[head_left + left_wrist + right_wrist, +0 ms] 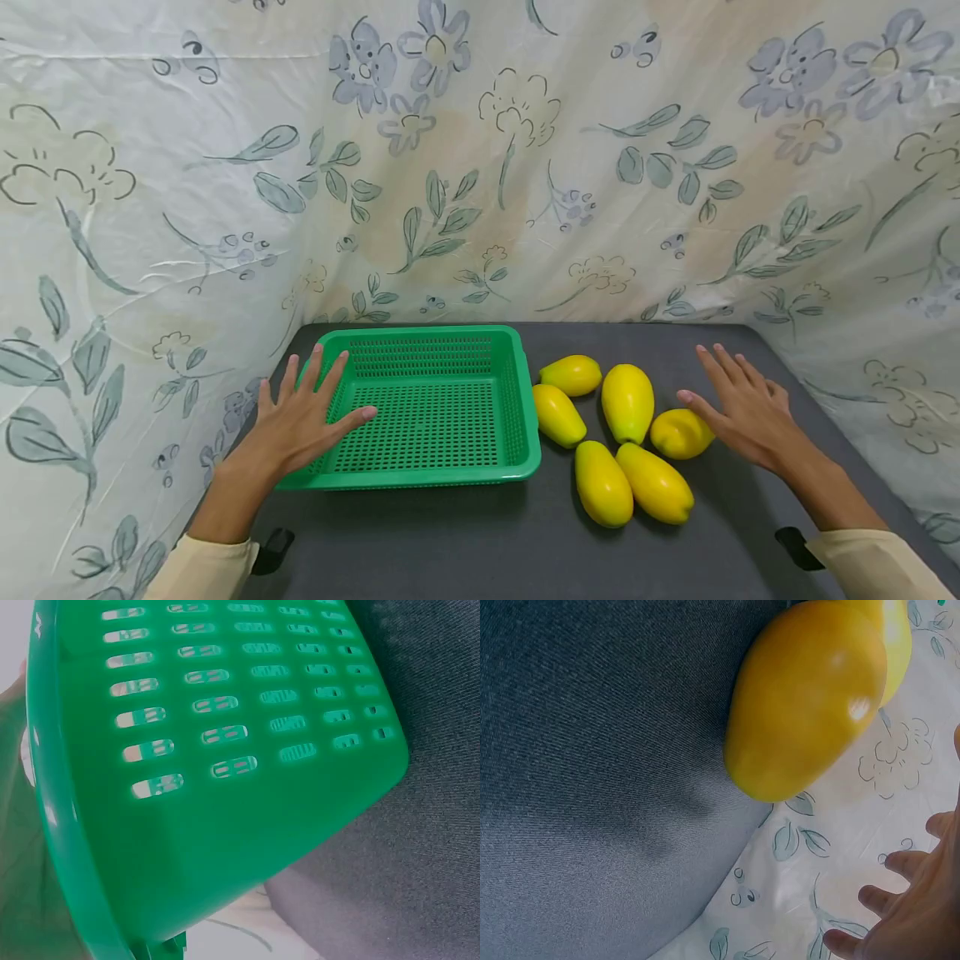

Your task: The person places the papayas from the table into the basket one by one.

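Observation:
My left hand (pixel 303 421) is spread over the left side of a green plastic basket (pixel 416 478), fingers straight and holding nothing. The basket is rectangular, with slotted walls and floor, and nothing lies in it. Close up in the left wrist view is the basket's wall (pixel 202 840). To the right, my right hand (pixel 750 414) is also spread, just beside a yellow fruit (pixel 681 433) that looks like a mango or small papaya. Several more such fruits, among them an upright-lying one (pixel 627 403), lie grouped between basket and hand. The right wrist view shows one fruit (pixel 806 701) near my fingers (pixel 881 900).
A dark grey table surface (pixel 465 546) lies beneath everything. Floral cloth (pixel 525 167) hangs behind the table and along both sides. Each wrist wears a black device, one by the left sleeve (pixel 206 567) and one by the right sleeve (pixel 873 562).

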`<state>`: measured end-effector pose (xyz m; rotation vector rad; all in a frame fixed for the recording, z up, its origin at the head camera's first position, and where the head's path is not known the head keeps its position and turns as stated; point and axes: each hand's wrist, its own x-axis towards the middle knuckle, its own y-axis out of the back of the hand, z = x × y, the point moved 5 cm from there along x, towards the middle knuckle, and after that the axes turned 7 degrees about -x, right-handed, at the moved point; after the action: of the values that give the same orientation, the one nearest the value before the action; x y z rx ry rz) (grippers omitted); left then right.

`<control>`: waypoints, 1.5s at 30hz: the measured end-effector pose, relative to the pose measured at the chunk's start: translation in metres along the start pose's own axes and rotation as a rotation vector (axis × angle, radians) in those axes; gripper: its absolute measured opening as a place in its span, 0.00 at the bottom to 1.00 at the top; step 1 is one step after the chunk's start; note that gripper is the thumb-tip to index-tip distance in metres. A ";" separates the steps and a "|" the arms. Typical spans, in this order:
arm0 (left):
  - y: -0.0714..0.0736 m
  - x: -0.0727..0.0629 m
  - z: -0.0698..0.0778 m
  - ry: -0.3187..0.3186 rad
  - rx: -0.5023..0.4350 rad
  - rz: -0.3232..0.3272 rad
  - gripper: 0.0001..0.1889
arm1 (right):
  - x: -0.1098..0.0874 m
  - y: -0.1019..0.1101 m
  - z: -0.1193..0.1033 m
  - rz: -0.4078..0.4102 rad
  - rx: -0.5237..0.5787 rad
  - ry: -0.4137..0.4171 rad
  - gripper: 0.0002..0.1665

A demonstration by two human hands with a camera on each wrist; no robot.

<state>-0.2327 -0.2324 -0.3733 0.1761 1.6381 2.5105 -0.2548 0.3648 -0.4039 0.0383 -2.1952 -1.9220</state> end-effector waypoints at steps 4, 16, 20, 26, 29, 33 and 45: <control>0.000 0.000 0.000 -0.001 -0.009 -0.001 0.54 | 0.000 0.000 -0.001 0.001 -0.002 0.002 0.55; 0.000 -0.005 -0.007 0.017 -0.062 0.026 0.52 | -0.003 -0.003 -0.001 0.007 0.013 -0.001 0.54; 0.002 -0.010 -0.014 0.020 -0.065 0.052 0.49 | -0.004 -0.005 0.000 0.001 0.024 -0.005 0.54; 0.003 -0.018 -0.027 0.028 -0.110 0.105 0.47 | -0.004 -0.005 0.003 0.018 0.022 -0.007 0.55; 0.003 -0.025 -0.034 0.050 -0.146 0.130 0.47 | -0.004 -0.004 0.005 0.027 0.022 0.001 0.55; 0.002 -0.034 -0.043 0.065 -0.197 0.172 0.48 | -0.005 -0.003 0.007 0.031 0.031 0.011 0.54; -0.009 -0.057 -0.055 0.048 -0.350 0.276 0.40 | -0.008 -0.005 0.008 0.058 0.025 0.016 0.54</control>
<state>-0.1860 -0.2886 -0.4048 0.3226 1.2314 2.9797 -0.2496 0.3734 -0.4114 -0.0058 -2.1850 -1.8574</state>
